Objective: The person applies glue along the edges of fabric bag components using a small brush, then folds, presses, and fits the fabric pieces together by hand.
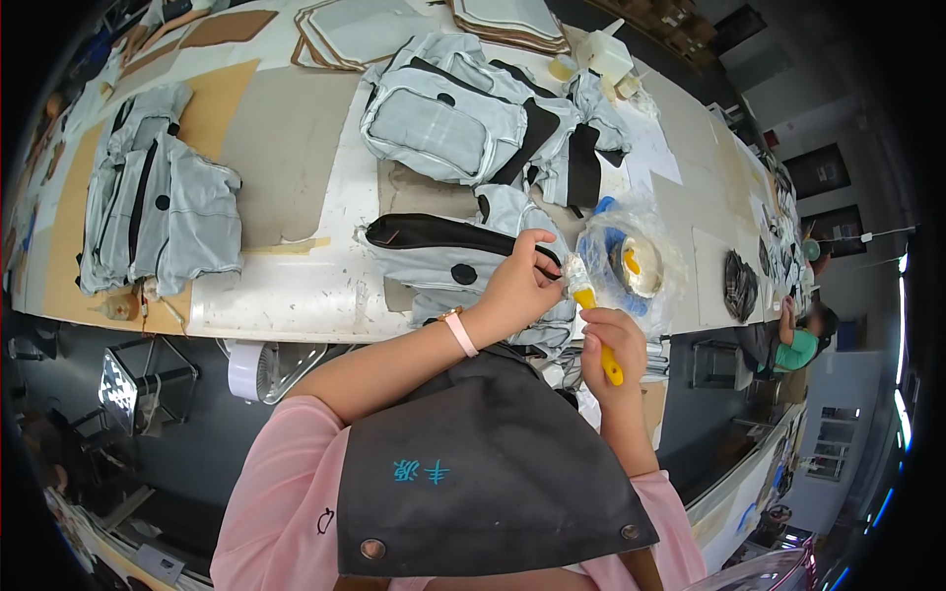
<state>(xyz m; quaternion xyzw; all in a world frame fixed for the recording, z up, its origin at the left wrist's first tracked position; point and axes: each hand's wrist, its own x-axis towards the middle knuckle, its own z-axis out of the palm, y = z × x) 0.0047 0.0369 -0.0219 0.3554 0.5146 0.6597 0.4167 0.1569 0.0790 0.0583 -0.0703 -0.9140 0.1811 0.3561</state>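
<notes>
My right hand (pixel 613 357) grips a brush (pixel 585 298) by its yellow handle. White paste coats the bristles, which are close to the fingertips of my left hand (pixel 520 281). That hand is closed in a pinch on the end of a long black fabric strip (pixel 443 232). The strip extends left across a light grey leather piece (pixel 424 268) with a round black dot. To the right of the brush, a tub of white paste (pixel 641 268) sits in clear plastic wrapping. Whether the bristles touch the strip cannot be made out.
Beyond my hands lies a pile of grey and black bag pieces (pixel 443 123). Another grey piece (pixel 163 202) lies at the left, near a small bottle (pixel 118 307). Stacked panels (pixel 360 30) are at the back. A person in green (pixel 796 347) sits far right.
</notes>
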